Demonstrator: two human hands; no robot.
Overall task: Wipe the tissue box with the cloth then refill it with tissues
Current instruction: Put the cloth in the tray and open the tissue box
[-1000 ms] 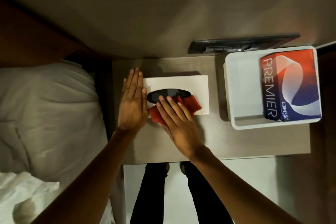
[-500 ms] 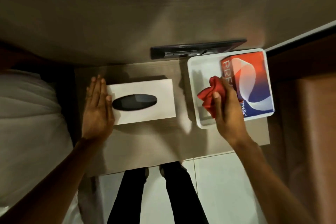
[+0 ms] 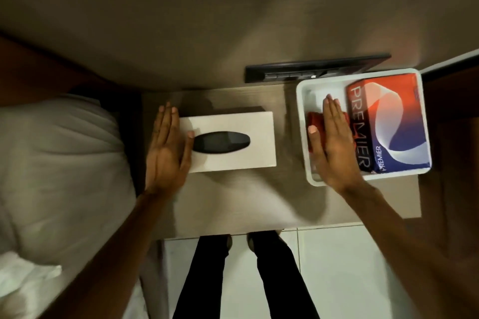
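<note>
A white tissue box [image 3: 233, 122] with a dark oval slot lies on the wooden nightstand [image 3: 233, 202]. My left hand [image 3: 167, 150] rests flat against its left end, thumb on the top. The red cloth [image 3: 315, 122] lies in the white tray [image 3: 302, 101] at the right, mostly hidden under my right hand [image 3: 334, 142], which lies flat on it with fingers straight. A red, white and blue PREMIER tissue pack [image 3: 388, 124] fills the tray's right side.
A black panel [image 3: 311, 68] sits against the wall behind the tray. A bed with white bedding [image 3: 59, 163] lies close to the left. My legs and white floor tiles [image 3: 337, 267] show below the nightstand's front edge.
My right hand carried the red cloth off the tissue box to the tray and now presses it flat on the tray floor. My left hand stayed at the box's left end.
</note>
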